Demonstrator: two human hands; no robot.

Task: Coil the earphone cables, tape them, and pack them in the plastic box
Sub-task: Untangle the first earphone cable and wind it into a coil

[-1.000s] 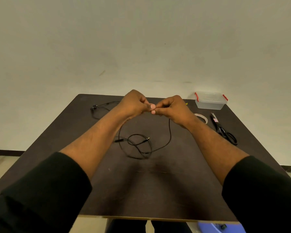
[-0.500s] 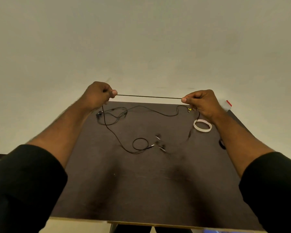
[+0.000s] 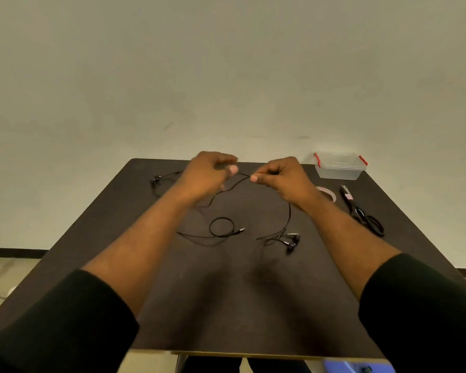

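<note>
A black earphone cable (image 3: 289,214) lies spread over the dark table (image 3: 226,305). My left hand (image 3: 209,173) and my right hand (image 3: 279,176) both pinch it above the table's far half, with a short slack stretch sagging between them. From my right hand the cable drops to the earbuds (image 3: 291,242). A small loop with the jack plug (image 3: 222,228) rests at mid table. A second black earphone (image 3: 159,180) lies at the far left. The clear plastic box (image 3: 339,166) with red clips stands at the far right corner.
A roll of tape (image 3: 327,192) lies just behind my right wrist, partly hidden. Black scissors (image 3: 361,211) lie along the table's right side. A pale wall rises behind the table.
My hands pulled apart, stretching the cable taut at chest height, then came back together lower over the table. The stretch between them now hangs slack. The earbuds now lie at the right.
</note>
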